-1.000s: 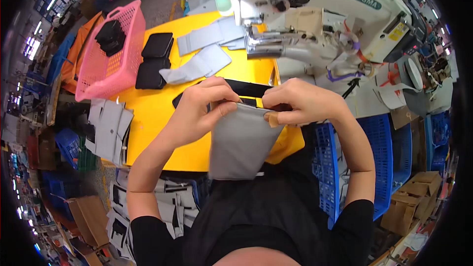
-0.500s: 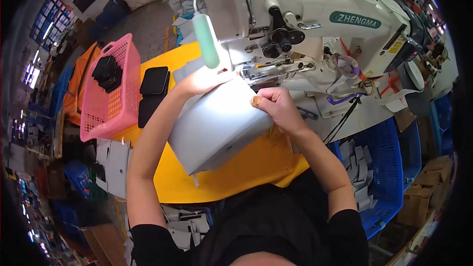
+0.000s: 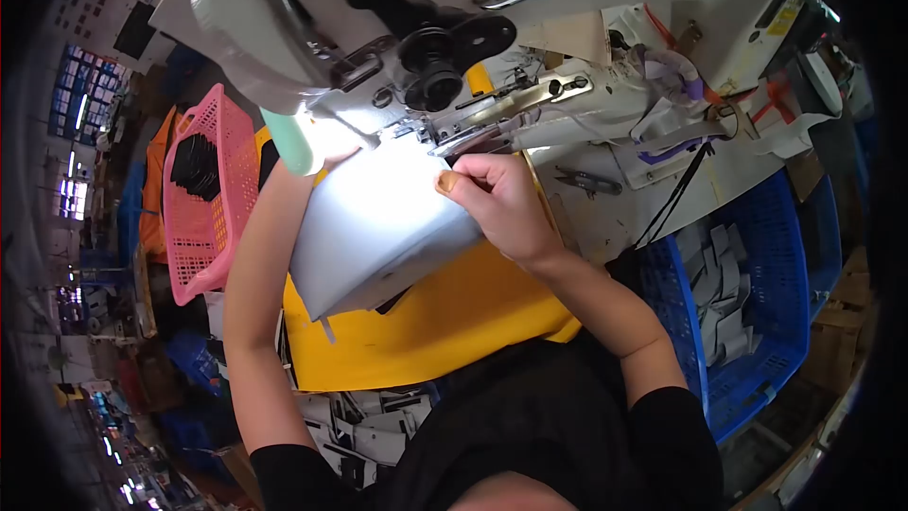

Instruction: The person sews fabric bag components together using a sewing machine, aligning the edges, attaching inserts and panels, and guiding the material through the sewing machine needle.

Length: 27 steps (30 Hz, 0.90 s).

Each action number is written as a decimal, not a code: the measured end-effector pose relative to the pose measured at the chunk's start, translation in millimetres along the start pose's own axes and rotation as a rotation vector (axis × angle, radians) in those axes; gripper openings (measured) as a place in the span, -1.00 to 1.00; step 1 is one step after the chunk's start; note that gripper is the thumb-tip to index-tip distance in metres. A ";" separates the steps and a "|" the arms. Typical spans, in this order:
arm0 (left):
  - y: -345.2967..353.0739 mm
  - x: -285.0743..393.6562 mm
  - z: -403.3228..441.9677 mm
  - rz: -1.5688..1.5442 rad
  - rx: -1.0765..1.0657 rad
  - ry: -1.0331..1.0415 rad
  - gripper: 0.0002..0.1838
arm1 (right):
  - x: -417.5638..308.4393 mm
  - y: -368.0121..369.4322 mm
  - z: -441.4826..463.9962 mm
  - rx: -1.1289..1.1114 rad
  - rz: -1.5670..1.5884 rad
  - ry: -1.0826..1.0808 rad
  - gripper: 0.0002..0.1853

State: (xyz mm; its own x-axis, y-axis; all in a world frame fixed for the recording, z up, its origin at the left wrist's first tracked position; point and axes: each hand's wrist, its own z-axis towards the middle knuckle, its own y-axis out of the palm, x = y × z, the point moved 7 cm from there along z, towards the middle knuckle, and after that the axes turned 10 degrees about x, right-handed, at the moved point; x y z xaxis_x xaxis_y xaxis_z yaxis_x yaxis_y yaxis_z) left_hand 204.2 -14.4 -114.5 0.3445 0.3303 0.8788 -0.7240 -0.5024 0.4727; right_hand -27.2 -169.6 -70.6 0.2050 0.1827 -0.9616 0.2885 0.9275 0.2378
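Note:
A grey fabric piece (image 3: 378, 227), brightly lit at its top, lies with its upper edge at the needle area of the white sewing machine (image 3: 227, 28). My right hand (image 3: 497, 199) pinches its right corner between thumb and fingers; a tan covering shows on one fingertip. At the piece's upper left is my left hand (image 3: 331, 159), mostly hidden behind the green-and-white lamp (image 3: 288, 142), so its fingers cannot be made out. Beneath the piece spreads a yellow surface (image 3: 454, 312).
On the left stands a pink basket (image 3: 236, 156) with black pieces (image 3: 195, 167). A blue crate (image 3: 790, 265) holding grey strips (image 3: 724, 293) is at the right. Small snips (image 3: 588, 182) lie right of my right hand. Grey pieces (image 3: 378, 431) sit below the yellow edge.
The grey piece went from in front of my body up to the machine's needle area, turning on the way. The view has moved closer to the machine. My left hand has become mostly hidden.

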 end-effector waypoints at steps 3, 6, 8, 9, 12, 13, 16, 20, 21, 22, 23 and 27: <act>61.6 13.7 33.8 0.476 -0.245 -0.125 -0.49 | -2.2 -0.3 2.1 0.033 0.005 -0.017 -0.67; 92.7 7.4 44.3 0.636 -0.264 -0.177 -0.55 | -2.9 -0.3 0.1 0.078 -0.067 -0.056 -0.68; 96.4 5.3 41.4 0.477 -0.036 -0.169 -0.61 | -19.7 -4.8 -2.6 0.085 -0.263 -0.136 -0.69; 96.7 4.2 37.2 0.393 0.077 -0.162 -0.64 | -35.0 -7.9 -2.5 0.083 -0.460 -0.217 -0.70; 89.2 5.1 22.3 0.134 0.405 -0.135 -0.72 | -88.9 -17.0 -0.9 0.272 -0.776 -0.634 -0.76; 75.8 1.9 19.1 0.133 0.393 -0.127 -0.72 | -94.9 -21.8 13.0 0.278 -0.784 -0.645 -0.76; 8.3 5.4 7.3 1.406 0.357 0.308 -0.76 | -108.8 -7.3 50.3 0.018 -1.120 -1.010 -0.71; 112.2 52.9 -115.0 0.981 0.868 0.575 -0.86 | -82.7 -3.2 90.1 -0.477 -1.057 -0.186 -0.53; 92.2 41.6 -151.0 0.970 1.053 0.626 -0.85 | -79.8 -4.4 93.0 -0.505 -1.038 -0.091 -0.49; 66.1 23.0 -187.5 0.949 1.243 0.676 -0.84 | -76.9 -4.4 95.0 -0.536 -1.020 0.002 -0.46; 56.5 0.4 -215.7 0.832 1.309 0.624 -0.83 | -74.3 -2.9 94.5 -0.567 -1.000 0.095 -0.42; 61.9 -70.3 -246.0 0.295 1.298 0.416 -0.70 | -95.0 4.4 80.1 -0.459 -1.158 0.215 -0.75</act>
State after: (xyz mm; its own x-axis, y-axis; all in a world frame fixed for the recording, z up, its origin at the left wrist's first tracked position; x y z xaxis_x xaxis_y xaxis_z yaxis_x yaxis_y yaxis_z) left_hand -11.9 127.8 -163.3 -0.0882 0.1787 0.9799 0.4057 -0.8921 0.1992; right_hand 29.5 -209.0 32.8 -0.1180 -0.8010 -0.5869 -0.1623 0.5986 -0.7844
